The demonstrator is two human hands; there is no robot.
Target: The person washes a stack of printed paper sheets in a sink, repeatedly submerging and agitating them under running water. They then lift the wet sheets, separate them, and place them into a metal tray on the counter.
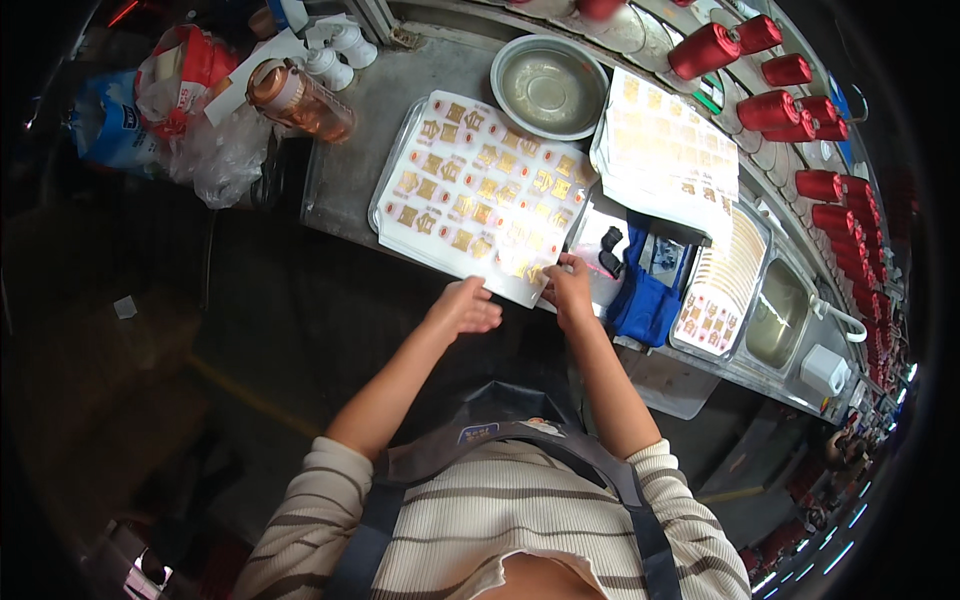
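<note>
A white sheet printed with rows of gold and pink motifs lies on a shallow tray on the metal bench, its near corner reaching past the bench edge. My right hand is closed at that corner, thumb and fingertips pinching the sheet's edge. Just left of it, my left hand is held below the sheet's near edge. Its fingers are stretched out, slightly blurred, with nothing seen in them.
Behind the sheet stands a round metal basin. More printed sheets lie to its right, above a blue cloth pouch and a black strap. Farther right are a sink and red spools. A brown bottle stands left.
</note>
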